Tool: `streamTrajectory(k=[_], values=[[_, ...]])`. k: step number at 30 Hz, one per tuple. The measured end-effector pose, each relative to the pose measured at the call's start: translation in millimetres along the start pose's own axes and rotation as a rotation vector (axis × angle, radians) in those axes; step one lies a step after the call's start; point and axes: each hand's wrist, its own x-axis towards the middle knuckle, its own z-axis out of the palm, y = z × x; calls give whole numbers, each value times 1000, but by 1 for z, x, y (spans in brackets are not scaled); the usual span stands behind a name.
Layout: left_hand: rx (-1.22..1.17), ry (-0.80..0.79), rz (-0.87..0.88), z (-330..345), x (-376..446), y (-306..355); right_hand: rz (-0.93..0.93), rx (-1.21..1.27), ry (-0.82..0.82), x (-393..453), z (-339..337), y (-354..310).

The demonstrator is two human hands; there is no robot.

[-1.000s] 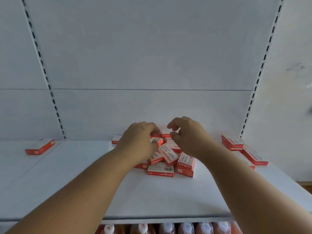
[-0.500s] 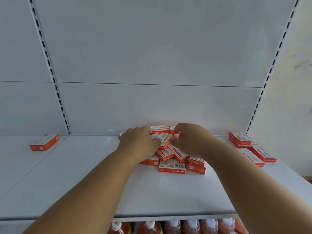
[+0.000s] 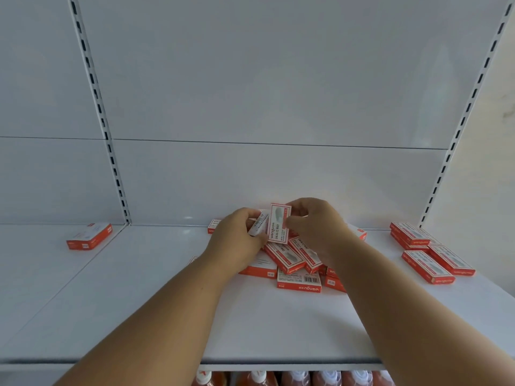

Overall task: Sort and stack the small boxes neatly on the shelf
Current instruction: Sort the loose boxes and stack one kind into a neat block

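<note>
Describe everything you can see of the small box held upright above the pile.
The upright box is a flat, slim carton, seemingly cardboard, with a white printed face and red border and edges. It stands on end above the heap, lifted clear, pinched between the right hand and the left hand. Its print is too blurred to read.

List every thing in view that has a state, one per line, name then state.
Left hand: grips a box, tilted.
Right hand: pinches the raised box.
Raised box: upright, lifted above the pile.
Pile of boxes: jumbled, unsorted.
Right group of boxes: lying flat, partly stacked.
Lone box: flat on the left shelf section.
Shelf: holds all the boxes.
</note>
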Motion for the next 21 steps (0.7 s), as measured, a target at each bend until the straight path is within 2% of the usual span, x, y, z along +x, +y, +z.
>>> streamTrajectory(k=[5,9,16,19,21], values=[[-214,190,-52,-6,-2,5,-13,344,33,-2,-7,2],[-452,180,-103,-7,-5,9,-46,589,-42,-7,-8,-5],[-678,114,-151,-3,-7,16,-133,420,-43,-22,-13,-4],[-924,20,-253,-2,-10,30,-272,90,87,-32,-24,-1],[-985,-39,-273,0,-12,44,-330,-42,199,-37,-36,1]])
